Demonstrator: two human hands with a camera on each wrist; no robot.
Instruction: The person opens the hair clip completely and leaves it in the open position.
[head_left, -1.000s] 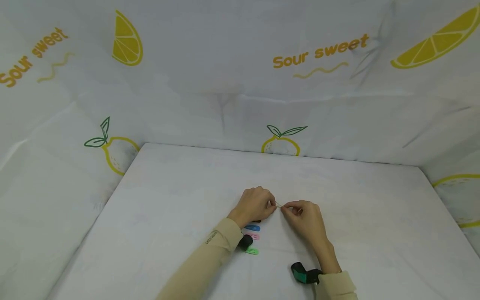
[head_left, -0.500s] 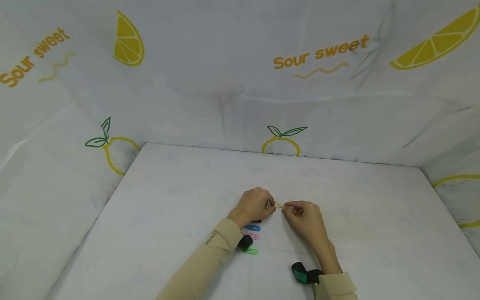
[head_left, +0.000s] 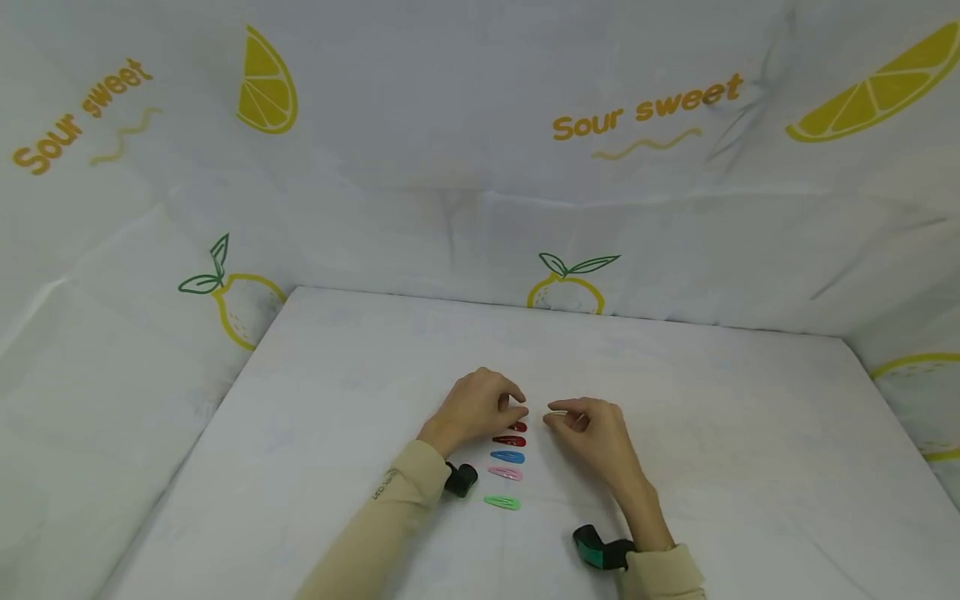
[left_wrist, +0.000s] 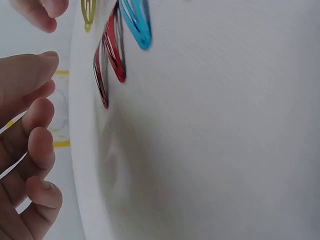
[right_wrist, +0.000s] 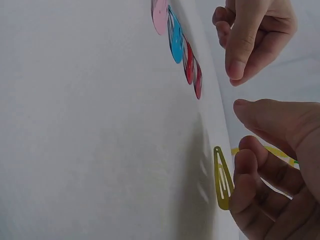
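Observation:
Both hands hover over the white tabletop, fingers bent and holding nothing that I can see. The left hand [head_left: 472, 404] is over the far end of a row of snap hair clips, with thumb and index finger apart. Beneath it are a dark red clip [head_left: 519, 427], partly covered, and a second red clip [head_left: 510, 441]. Facing it, the right hand [head_left: 592, 429] has a small gap between thumb and index. A yellow hair clip [right_wrist: 223, 200] shows beyond the right fingers, its end hidden by one in the right wrist view; the left wrist view shows it apart from them.
Nearer the person, the row continues with a blue clip [head_left: 507, 457], a pink clip [head_left: 505, 473] and a green clip [head_left: 502, 502]. Black wrist devices [head_left: 461, 481] sit at both wrists. A lemon-printed white sheet [head_left: 420, 192] stands behind the table.
The left hand has come away from the yellow clip between the hands and moved left, uncovering more of the row. The right hand has shifted slightly left and stands slightly apart from it.

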